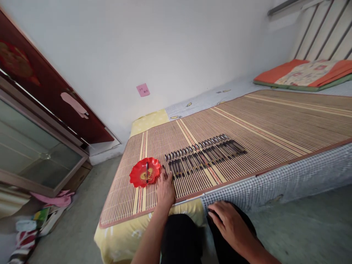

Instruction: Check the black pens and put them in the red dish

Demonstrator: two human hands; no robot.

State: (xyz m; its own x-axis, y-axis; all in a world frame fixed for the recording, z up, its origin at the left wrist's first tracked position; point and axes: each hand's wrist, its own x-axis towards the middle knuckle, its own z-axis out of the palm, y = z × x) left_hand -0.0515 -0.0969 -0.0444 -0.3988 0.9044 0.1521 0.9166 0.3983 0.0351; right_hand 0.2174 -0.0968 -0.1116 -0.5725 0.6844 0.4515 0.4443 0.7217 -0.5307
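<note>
A long row of dark pens (203, 154) lies side by side on the striped bamboo mat (264, 132). At the row's left end is my left hand (165, 190), its fingers bent down around a dark pen (164, 169) that they partly hide. Just left of this hand sits a red scalloped plate (137, 170) with a gold design. One pen (147, 170) lies across the plate. My right hand (228, 223) rests on my right knee with its fingers stretched out, holding nothing.
The mat covers a bed with a checked sheet (288, 172). A folded orange quilt (291, 75) lies at the far right. Behind the bed, a pink note (143, 90) is stuck to the wall. At left stand a red door (55, 80) and a glass-fronted cabinet (35, 139).
</note>
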